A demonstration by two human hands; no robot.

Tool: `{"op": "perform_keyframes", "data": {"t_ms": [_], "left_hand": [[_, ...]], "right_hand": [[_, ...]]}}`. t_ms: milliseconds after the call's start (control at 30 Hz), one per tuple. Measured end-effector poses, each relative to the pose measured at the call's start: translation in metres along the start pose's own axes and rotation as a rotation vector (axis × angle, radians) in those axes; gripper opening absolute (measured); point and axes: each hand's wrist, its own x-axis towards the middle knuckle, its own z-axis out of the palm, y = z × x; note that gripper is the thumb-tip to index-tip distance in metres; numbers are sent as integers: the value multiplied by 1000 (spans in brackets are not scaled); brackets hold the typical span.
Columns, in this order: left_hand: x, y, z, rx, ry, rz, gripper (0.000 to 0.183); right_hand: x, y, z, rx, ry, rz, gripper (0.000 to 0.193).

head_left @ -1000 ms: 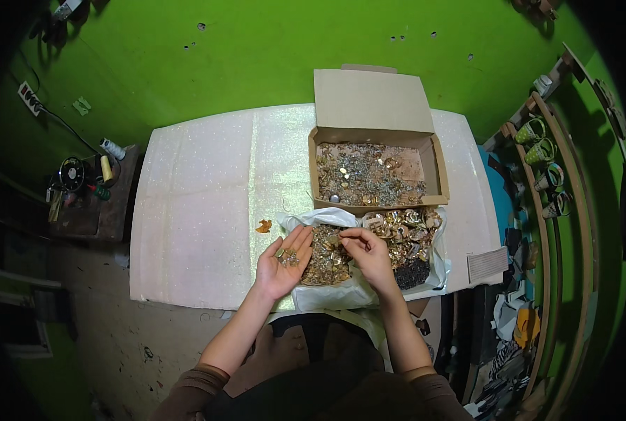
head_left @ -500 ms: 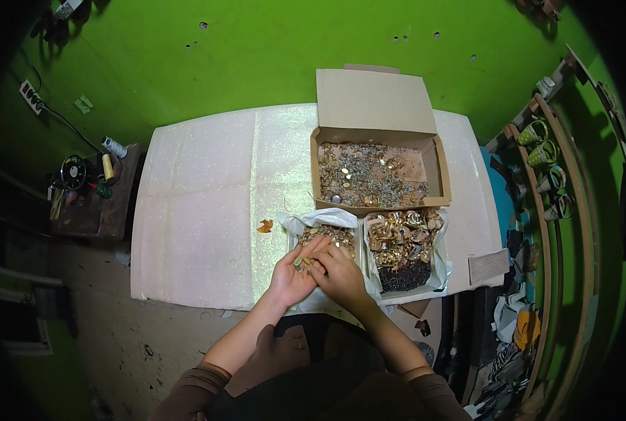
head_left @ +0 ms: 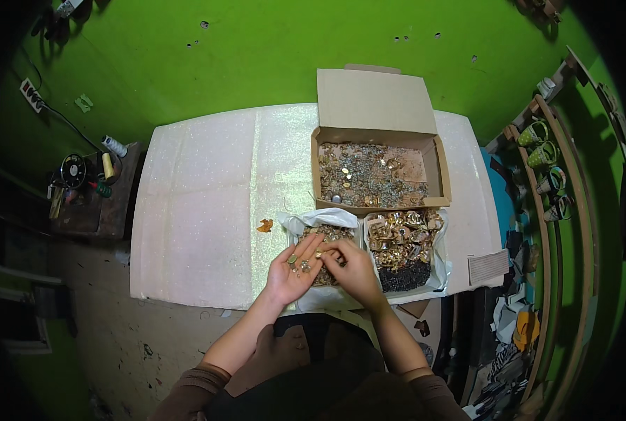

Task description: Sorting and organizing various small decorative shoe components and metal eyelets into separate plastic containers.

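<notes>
My left hand (head_left: 290, 278) lies palm up with its fingers stretched out, above the near side of a white-lined tray (head_left: 301, 222). Several small shiny metal pieces (head_left: 305, 266), gold and silver coloured, rest loose on its palm and fingers. Beside it, my right hand (head_left: 352, 268) pinches a small gold-coloured piece (head_left: 319, 255) over the left fingers; its exact kind is too small to make out. Under both hands, the tray holds a heap of small mixed metal pieces (head_left: 332, 231), partly hidden by them.
A second lined tray holds gold-coloured metal fittings (head_left: 404, 235) and small black beads (head_left: 405, 278). Behind stands an open cardboard box (head_left: 377, 205) of small shiny pieces. An orange-brown scrap (head_left: 264, 225) lies on the shimmery white table cover (head_left: 200, 203); a striped grey piece (head_left: 489, 266) sits at right.
My right hand has shifted right, off the left palm, and now pinches a small piece. The left palm is more exposed, showing the metal pieces on it.
</notes>
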Motion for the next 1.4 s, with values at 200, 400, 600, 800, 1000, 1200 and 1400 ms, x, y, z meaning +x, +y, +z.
{"op": "perform_keyframes", "data": {"t_ms": [200, 400, 600, 800, 1000, 1200, 1400], "left_hand": [[-1, 9, 1, -77, 26, 33, 44], [0, 9, 1, -82, 11, 21, 44], [-1, 6, 2, -102, 8, 21, 44], [6, -3, -2, 48, 18, 74, 48], [6, -3, -7, 20, -5, 86, 47], [3, 2, -3, -43, 40, 79, 46], [1, 6, -4, -63, 23, 66, 45]], "right_hand": [[2, 6, -19, 20, 157, 33, 15], [1, 5, -18, -33, 155, 52, 17], [-5, 7, 0, -133, 85, -123, 16], [-12, 13, 34, -311, 51, -223, 16], [-7, 16, 30, -319, -5, -164, 15], [-2, 11, 4, -123, 62, -23, 13], [0, 11, -15, -159, 147, 13, 12]]}}
